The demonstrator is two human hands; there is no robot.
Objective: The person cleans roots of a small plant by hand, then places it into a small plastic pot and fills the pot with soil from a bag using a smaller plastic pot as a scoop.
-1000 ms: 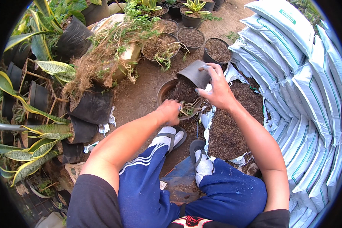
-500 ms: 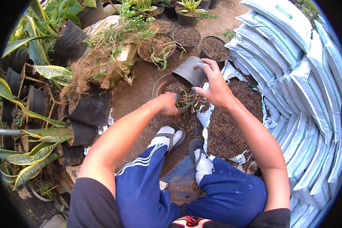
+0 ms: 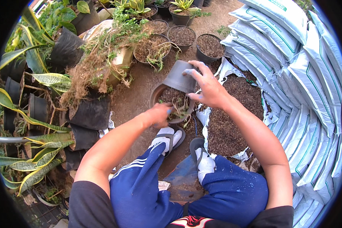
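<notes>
My right hand [image 3: 208,86] grips a small grey plastic pot [image 3: 177,78], fingers spread round its side and base. The pot is tipped so that its mouth faces down and toward me. Below it stands a larger round pot [image 3: 154,99], partly covered by the small one. Dark soil and a plant with pale, trailing stems [image 3: 181,105] show at the small pot's mouth, over the larger pot. My left hand [image 3: 159,114] is closed at the near left rim, its fingers curled at the stems; the fingertips are partly hidden and slightly blurred.
Right of the pots lies a torn-open white sack of dark soil [image 3: 231,117], with stacked white sacks [image 3: 311,91] beyond. Soil-filled pots [image 3: 210,47] stand ahead. Uprooted plants [image 3: 98,68] and potted snake plants [image 3: 38,152] crowd the left. My sandalled feet are close below.
The small pot has swung left and tipped further over the larger pot, with my right hand on it. My left hand has shifted slightly left and toward me. More soil shows at its mouth.
</notes>
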